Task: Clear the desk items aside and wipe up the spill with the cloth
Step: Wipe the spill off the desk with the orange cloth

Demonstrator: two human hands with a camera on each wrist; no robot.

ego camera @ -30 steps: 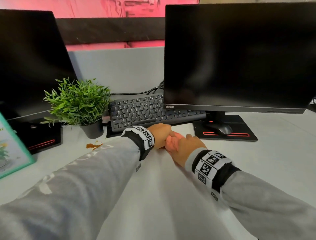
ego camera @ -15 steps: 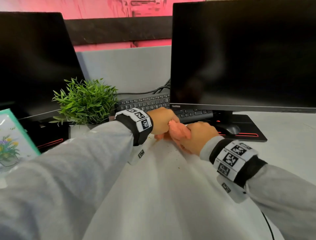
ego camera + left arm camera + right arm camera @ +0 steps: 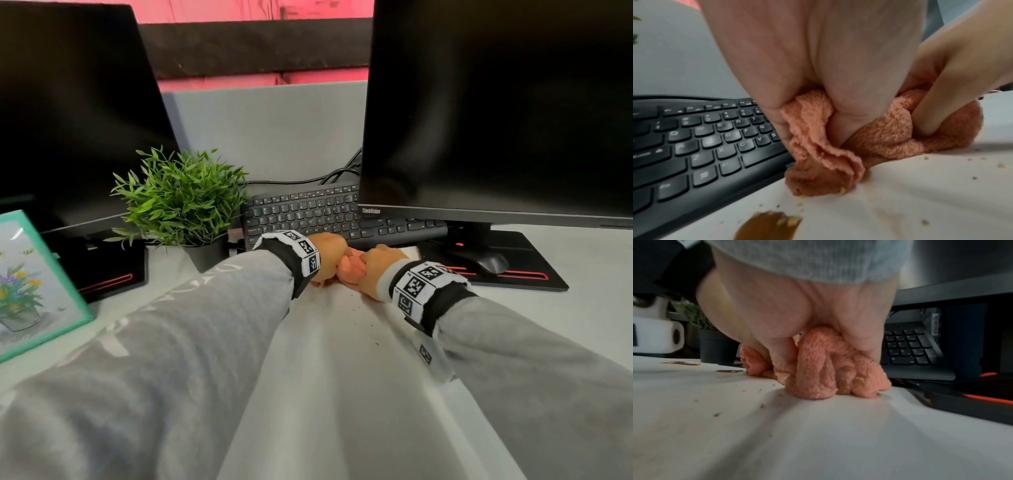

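Both hands grip one bunched orange cloth (image 3: 351, 269) (image 3: 885, 134) (image 3: 824, 369) on the white desk, just in front of the black keyboard (image 3: 308, 214) (image 3: 701, 138). My left hand (image 3: 327, 255) holds its left end and my right hand (image 3: 380, 265) its right end, knuckles nearly touching. The cloth's lower folds press on the desk. A brown puddle (image 3: 768, 225) with yellow crumbs lies near the left wrist; thin brown smears (image 3: 729, 371) show left of the cloth. In the head view my left sleeve hides the spill.
A potted green plant (image 3: 181, 202) stands left of the keyboard, a teal picture frame (image 3: 30, 284) further left. Two dark monitors (image 3: 496, 109) rise behind; a mouse (image 3: 486, 262) sits on the right monitor's base. Crumbs dot the desk (image 3: 818, 443).
Both hands, holding the cloth, have moved forward towards the keyboard. The brown spill seen left of my left forearm a second ago is now covered by the sleeve.
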